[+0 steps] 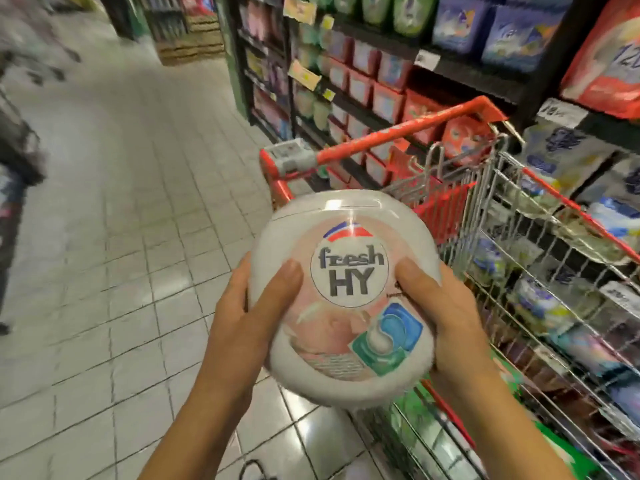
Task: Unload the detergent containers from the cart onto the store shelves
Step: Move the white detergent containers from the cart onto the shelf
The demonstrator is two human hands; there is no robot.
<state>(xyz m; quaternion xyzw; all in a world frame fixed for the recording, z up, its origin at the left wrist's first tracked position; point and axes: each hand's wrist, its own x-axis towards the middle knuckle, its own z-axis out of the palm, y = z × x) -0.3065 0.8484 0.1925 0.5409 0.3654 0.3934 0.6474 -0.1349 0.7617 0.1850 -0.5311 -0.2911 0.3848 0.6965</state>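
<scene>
A round white detergent tub (346, 299) with a "fresh HY" label is held up in front of me, label facing the camera. My left hand (249, 306) grips its left side with the thumb across the front. On the tub's right side my right hand (443, 306) grips the same way. The tub hangs over the floor just left of the wire cart (502, 258) with its red handle (398, 136). Behind the cart stand the store shelves (467, 69), filled with detergent packs and boxes.
A tiled aisle floor (121, 202) stretches to the left and ahead. Dark blurred shapes, maybe another cart or a person, stand at the far left edge (17, 150). Green and blue packages lie in the cart's basket (536, 306).
</scene>
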